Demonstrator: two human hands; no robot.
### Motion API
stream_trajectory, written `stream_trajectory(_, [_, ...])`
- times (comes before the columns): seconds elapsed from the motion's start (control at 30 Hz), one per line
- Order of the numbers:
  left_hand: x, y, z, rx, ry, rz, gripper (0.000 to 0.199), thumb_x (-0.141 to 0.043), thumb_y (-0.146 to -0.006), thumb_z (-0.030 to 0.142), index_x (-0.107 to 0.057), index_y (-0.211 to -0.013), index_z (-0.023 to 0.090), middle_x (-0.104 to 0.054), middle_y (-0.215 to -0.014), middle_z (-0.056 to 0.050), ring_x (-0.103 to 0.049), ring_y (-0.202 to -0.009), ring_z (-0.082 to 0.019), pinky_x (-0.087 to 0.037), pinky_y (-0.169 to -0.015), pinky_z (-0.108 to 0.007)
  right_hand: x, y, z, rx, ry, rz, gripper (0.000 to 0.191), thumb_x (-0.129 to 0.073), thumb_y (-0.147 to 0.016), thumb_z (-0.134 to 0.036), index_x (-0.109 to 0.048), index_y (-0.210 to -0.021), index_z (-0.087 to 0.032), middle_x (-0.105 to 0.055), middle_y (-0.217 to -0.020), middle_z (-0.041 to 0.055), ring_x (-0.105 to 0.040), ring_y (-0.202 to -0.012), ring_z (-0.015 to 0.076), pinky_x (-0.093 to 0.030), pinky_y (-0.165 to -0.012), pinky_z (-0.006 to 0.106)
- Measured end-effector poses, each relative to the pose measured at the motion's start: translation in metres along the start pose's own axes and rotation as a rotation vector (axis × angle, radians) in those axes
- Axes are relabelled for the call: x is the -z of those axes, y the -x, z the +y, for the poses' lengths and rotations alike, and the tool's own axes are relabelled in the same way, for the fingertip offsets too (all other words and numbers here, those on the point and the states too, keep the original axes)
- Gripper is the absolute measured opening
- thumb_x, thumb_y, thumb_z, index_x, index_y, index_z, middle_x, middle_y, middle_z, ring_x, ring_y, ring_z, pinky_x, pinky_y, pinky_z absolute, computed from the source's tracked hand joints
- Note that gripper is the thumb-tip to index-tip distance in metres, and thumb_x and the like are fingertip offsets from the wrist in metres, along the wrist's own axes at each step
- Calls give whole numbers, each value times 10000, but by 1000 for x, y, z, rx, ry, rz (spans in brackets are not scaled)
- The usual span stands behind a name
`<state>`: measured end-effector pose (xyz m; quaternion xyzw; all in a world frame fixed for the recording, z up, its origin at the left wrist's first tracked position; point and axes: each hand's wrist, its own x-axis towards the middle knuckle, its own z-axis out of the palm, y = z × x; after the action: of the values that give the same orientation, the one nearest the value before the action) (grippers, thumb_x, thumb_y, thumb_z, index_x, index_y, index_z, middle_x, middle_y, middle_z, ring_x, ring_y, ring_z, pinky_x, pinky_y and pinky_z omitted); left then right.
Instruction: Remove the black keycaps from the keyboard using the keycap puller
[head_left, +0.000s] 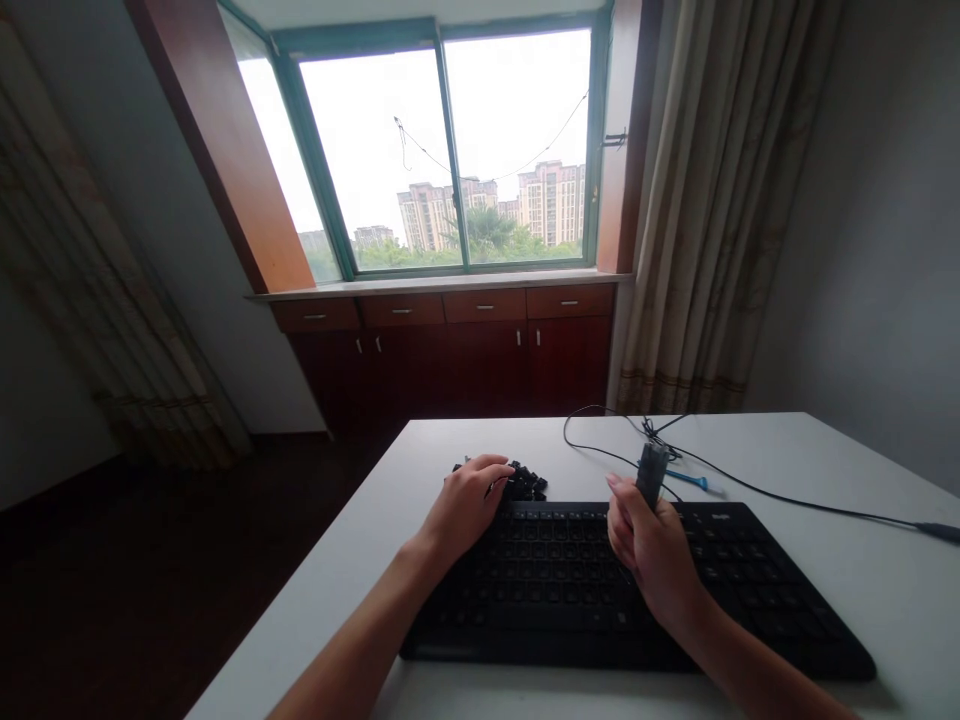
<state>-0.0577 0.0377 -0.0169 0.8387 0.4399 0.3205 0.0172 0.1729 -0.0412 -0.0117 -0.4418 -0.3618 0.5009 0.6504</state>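
A black keyboard [555,620] lies on a white table [315,600], and many of its key positions look bare of caps. Behind its back left edge is a pile of loose black keycaps [534,484]. My left hand [471,500] rests over the pile's left part with its fingers bent; whatever is under the fingertips is hidden. Over the keyboard's right half, my right hand [651,545] is wrapped round a dark, partly see-through handheld object [652,474], which points up and away from me.
Behind the keyboard, a thin black cable [757,490] runs in loops across the table to the right edge. A blue stick-like tool [686,480] lies beside the loops. Beyond the table stand a red-brown cabinet [450,365], a window and curtains.
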Motion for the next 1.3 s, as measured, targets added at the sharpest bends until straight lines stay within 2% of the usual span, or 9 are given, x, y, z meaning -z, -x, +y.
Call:
stream_trajectory(0.17, [-1, 0, 9, -52, 28, 4, 225, -542, -984, 215, -739, -1090, 235, -721, -1216, -54, -712, -1067, -235, -598, -958, -423, -1, -4, 5, 10, -9, 5, 565, -722, -808, -537, -354, -510, -229, -305, -409, -87, -264, -335, 47, -183, -334, 206])
stream_trajectory(0.33, [-2, 5, 37, -158, 66, -45, 225, -538, -1023, 299, -690, -1182, 257, -699, -1247, -45, -669, -1126, -223, -570, -989, -399, 2, -7, 11, 0, -16, -7, 557, -712, -830, -535, -361, -530, -223, -313, -423, -90, -274, -343, 44, -197, -341, 196])
stream_trajectory(0.47, [5, 10, 65, -289, 71, -179, 384, -588, -994, 477, -614, -1301, 247, -668, -1312, -69, -633, -1173, -267, -558, -996, -444, 2, -6, 11, -6, -9, -1, 554, -722, -810, -552, -367, -540, -224, -318, -429, -92, -275, -348, 45, -198, -341, 196])
stream_trajectory(0.57, [9, 12, 78, -340, 50, -250, 546, -601, -952, 586, -565, -1365, 230, -623, -1388, -95, -602, -1223, -306, -534, -1027, -494, 1, -5, 9, 1, -3, 7, 551, -721, -800, -562, -372, -538, -226, -315, -423, -93, -270, -345, 46, -199, -337, 199])
stream_trajectory(0.93, [12, 16, 90, -345, 8, -387, 733, -557, -895, 722, -532, -1422, 212, -550, -1478, -134, -537, -1322, -364, -464, -1102, -559, 2, -5, 9, -12, 7, -6, 555, -720, -800, -566, -382, -526, -221, -313, -418, -92, -263, -347, 42, -203, -343, 197])
stream_trajectory(1.3, [12, 16, 92, -348, -5, -422, 799, -538, -868, 775, -517, -1436, 214, -484, -1546, -134, -499, -1369, -367, -431, -1137, -545, 2, -5, 8, -9, 23, -17, 565, -705, -806, -571, -372, -510, -224, -313, -409, -87, -272, -343, 47, -199, -355, 209])
